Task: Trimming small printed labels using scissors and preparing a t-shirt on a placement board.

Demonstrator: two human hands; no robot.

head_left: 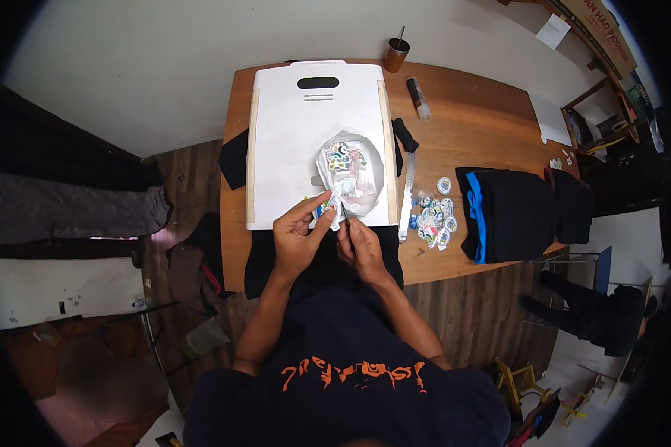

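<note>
Over the near edge of a white board (283,160) with a dark oval slot, both my hands work close together. My left hand (300,227) is closed, pinching a gathered bit of a colourful printed sheet with white edges (326,214). In my right hand (361,246) is a thin dark tool (345,217), its tip against that piece; its exact kind is too small to tell. Just beyond my fingers lies a round, crumpled clear plastic bag (373,160), with patterned pieces (338,156) showing through it. Black cloth (276,261) hangs below the board's near edge.
Right of the board are a metal ruler (407,197), a pile of cut patterned stickers (434,223) and folded dark garments (511,216). Farther back stand a brown cup (397,56) and a dark tube (419,98) on the wooden table (470,112). Another person (604,305) is at the right.
</note>
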